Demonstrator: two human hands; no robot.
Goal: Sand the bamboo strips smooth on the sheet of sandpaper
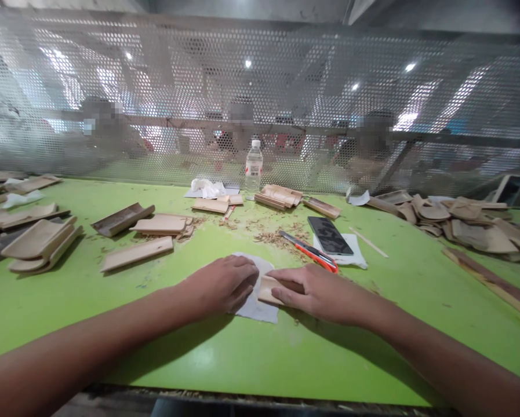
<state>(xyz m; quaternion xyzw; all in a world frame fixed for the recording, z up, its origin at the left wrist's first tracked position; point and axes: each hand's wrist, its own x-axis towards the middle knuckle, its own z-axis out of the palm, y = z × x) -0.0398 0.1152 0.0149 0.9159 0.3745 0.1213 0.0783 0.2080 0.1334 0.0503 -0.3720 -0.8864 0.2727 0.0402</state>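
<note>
My left hand (229, 284) lies palm down on a pale sheet (257, 313) with ragged edges, its fingers stretched and slightly bent, pressing the sheet to the table. Whether it is plain paper or the back of sandpaper I cannot tell. In my right hand (316, 289) is a short curved piece of bamboo (268, 289), gripped between thumb and fingers; its left end rests on the sheet, and the rest is hidden under the hand. Just beyond my right hand lies an orange utility knife (314, 252) with its blade out.
A phone (330, 235) lies on white paper behind the knife. Wood shavings (281, 236) are scattered nearby. Bamboo pieces lie at left (42, 243) and in a pile at right (472, 220). A water bottle (254, 168) stands before a perforated metal screen (177, 87), with people behind it.
</note>
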